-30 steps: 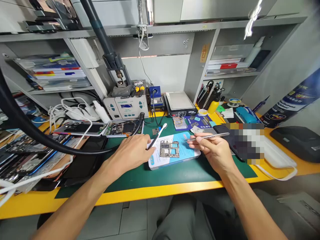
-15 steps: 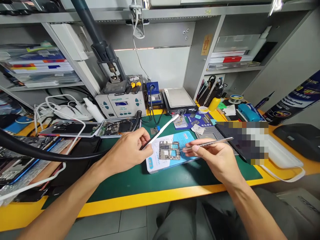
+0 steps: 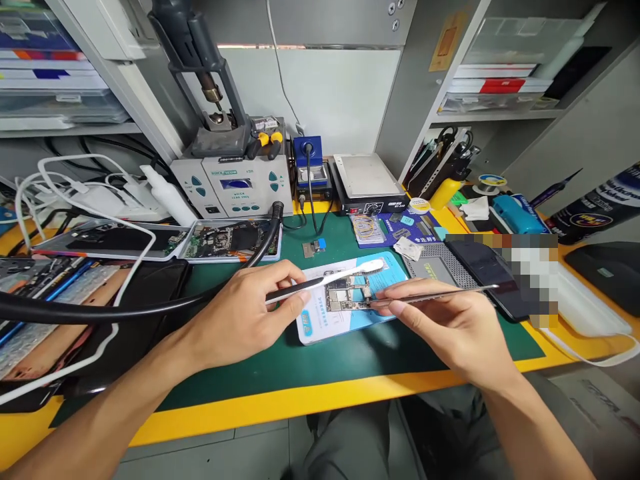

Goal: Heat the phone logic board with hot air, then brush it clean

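My left hand is closed in a pinch round the dark handle of a toothbrush. The brush's white head reaches over the top edge of a phone circuit board; I cannot tell whether its bristles touch it. That board lies on a flat blue and white box. My right hand grips a pair of metal tweezers, whose tips are partly hidden by my fingers at the board's right edge.
A hot air station and a heating plate stand at the back. Its black hose crosses behind my left wrist. An opened device is at the left, a black phone at the right, all round a green mat.
The toothbrush has swung down from a raised slant to lie low over the board. My right hand keeps the tweezers by the board's edge. The camera view has moved closer.
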### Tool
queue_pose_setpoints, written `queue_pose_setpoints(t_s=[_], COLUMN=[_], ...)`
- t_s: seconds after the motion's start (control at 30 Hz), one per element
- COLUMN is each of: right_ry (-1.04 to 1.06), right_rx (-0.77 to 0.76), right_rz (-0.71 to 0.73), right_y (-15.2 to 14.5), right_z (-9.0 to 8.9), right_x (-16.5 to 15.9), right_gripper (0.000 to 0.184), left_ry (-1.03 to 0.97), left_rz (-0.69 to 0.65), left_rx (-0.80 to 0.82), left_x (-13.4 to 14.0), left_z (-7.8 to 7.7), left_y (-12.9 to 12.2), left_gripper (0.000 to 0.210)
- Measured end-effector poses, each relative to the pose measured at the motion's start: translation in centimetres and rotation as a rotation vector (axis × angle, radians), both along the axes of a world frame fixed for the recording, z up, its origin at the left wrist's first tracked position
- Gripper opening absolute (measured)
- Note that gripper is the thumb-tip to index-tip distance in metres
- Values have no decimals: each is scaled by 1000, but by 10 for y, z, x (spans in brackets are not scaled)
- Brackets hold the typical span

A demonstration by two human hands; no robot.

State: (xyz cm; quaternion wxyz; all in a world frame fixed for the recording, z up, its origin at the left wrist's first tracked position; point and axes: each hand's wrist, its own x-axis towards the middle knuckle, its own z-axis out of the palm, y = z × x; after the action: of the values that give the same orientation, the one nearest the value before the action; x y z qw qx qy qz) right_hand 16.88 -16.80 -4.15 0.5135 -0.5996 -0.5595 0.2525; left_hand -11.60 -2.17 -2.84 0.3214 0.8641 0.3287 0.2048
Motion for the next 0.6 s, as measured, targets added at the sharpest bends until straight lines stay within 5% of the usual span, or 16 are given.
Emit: queue_pose_setpoints(t_s=[0.2, 0.37, 0.6], right_ry=[23, 184, 131], right_rx=[27, 57, 187], right_rz=[-70, -205, -221], right_y=[-4, -16, -15], right_z=[4, -9, -19], right_x=[-4, -29, -47], right_gripper=[20, 8, 27], left_ry=[40, 87, 149], left_rz=[-73, -142, -245], left_rx=[221, 393, 721], left_x=[-14, -19, -13], left_z=[-3, -4, -6], left_y=[4, 2, -2], left_gripper=[34, 35, 36])
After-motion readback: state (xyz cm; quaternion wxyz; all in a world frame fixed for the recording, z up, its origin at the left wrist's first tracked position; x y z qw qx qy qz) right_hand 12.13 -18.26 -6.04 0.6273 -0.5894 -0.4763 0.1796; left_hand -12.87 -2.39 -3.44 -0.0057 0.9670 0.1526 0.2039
